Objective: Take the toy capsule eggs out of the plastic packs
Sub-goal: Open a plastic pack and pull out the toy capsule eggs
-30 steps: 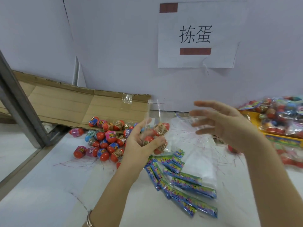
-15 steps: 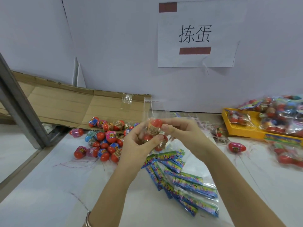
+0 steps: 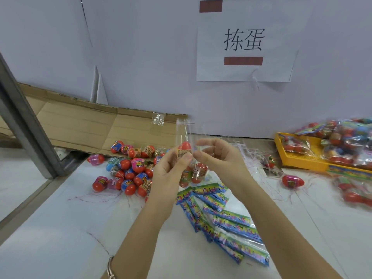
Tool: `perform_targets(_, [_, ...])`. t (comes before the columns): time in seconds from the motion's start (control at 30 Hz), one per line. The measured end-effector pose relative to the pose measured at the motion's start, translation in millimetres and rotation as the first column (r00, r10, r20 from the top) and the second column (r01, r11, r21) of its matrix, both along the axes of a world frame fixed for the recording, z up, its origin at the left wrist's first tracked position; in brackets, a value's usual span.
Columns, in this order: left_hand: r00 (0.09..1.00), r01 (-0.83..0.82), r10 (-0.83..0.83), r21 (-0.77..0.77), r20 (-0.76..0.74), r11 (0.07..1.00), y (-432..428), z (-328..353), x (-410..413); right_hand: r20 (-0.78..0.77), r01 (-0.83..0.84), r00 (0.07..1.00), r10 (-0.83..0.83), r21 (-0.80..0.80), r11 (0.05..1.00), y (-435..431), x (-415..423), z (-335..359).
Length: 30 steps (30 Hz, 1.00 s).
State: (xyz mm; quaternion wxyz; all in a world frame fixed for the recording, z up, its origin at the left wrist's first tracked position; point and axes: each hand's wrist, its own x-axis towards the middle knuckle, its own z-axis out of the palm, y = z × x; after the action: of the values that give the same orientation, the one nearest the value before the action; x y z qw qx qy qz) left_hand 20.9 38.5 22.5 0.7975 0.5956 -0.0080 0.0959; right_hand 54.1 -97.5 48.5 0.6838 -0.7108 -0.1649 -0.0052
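Observation:
A clear plastic pack [image 3: 184, 130] stands upright between my two hands at the middle of the view. One red capsule egg [image 3: 184, 149] sits high inside it and more eggs [image 3: 198, 173] hang lower in the pack. My left hand [image 3: 168, 172] grips the pack, thumb pressed on the top egg through the plastic. My right hand [image 3: 219, 160] pinches the pack's right side with curled fingers. A heap of loose capsule eggs [image 3: 128, 172] lies on the white table to the left.
Flattened cardboard [image 3: 80, 125] leans behind the egg heap. Blue-green header cards [image 3: 223, 214] lie below my hands. A yellow tray [image 3: 302, 160] with full packs [image 3: 346, 141] stands at the right. One loose egg [image 3: 292, 181] lies near it. A metal post [image 3: 26, 125] slants at the left.
My right hand came in from the open right side and took hold of the pack. The top egg has been pushed higher inside the plastic.

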Motion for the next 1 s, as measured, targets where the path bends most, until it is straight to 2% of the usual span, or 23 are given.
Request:
perform_targets(0.1, [1.0,-0.018,0.017,-0.063,-0.014,0.998,2,2,1,-0.001,-0.045,0.999,0.045,-0.003,0.999,-1,-1,2])
perform_targets(0.17, [0.999,-0.031,0.03,-0.051,-0.014,0.998,4,0,2,0.047,0.019,0.999,-0.018,-0.029,0.999,-2,-2,3])
perform_targets(0.27, [1.0,-0.03,0.03,0.007,0.001,1.0,4,0,1,0.252,0.187,0.95,-0.186,0.021,0.982,-4,-5,8])
perform_targets(0.33, [1.0,0.008,-0.009,0.032,0.03,0.999,3,0,0,0.484,0.295,0.843,-0.234,-0.052,0.954,-8,-9,17])
perform_targets(0.4, [0.996,0.06,-0.064,0.062,0.065,0.996,2,0,-1,0.697,0.467,0.67,-0.255,-0.13,0.874,-14,-12,26])
perform_targets(0.47, [0.99,0.104,-0.112,0.098,0.083,0.99,2,1,-2,0.792,0.575,0.55,-0.265,-0.129,0.808,-23,-14,37])
perform_targets(0.5, [0.988,0.123,-0.132,0.104,0.085,0.987,2,0,-2,0.806,0.583,0.546,-0.228,-0.171,0.794,-28,-15,41])
perform_targets(0.6, [0.98,0.172,-0.182,0.116,0.081,0.978,2,1,-3,0.762,0.565,0.648,-0.008,-0.473,0.676,-44,-17,50])
perform_targets(0.67, [0.975,0.198,-0.21,0.148,0.067,0.969,2,1,-4,0.667,0.498,0.741,0.077,-0.623,0.603,-52,-17,53])
perform_targets(0.7, [0.974,0.207,-0.218,0.169,0.053,0.964,2,1,-4,0.603,0.436,0.791,0.1,-0.672,0.598,-54,-18,54])
perform_targets(0.8, [0.973,0.223,-0.232,0.211,0.019,0.952,3,0,-3,0.446,0.275,0.886,0.128,-0.728,0.628,-57,-20,58])
perform_targets(1.0, [0.969,0.239,-0.246,0.216,0.003,0.947,1,-3,-2,0.237,0.1,0.948,0.214,-0.857,0.506,-60,-15,57])
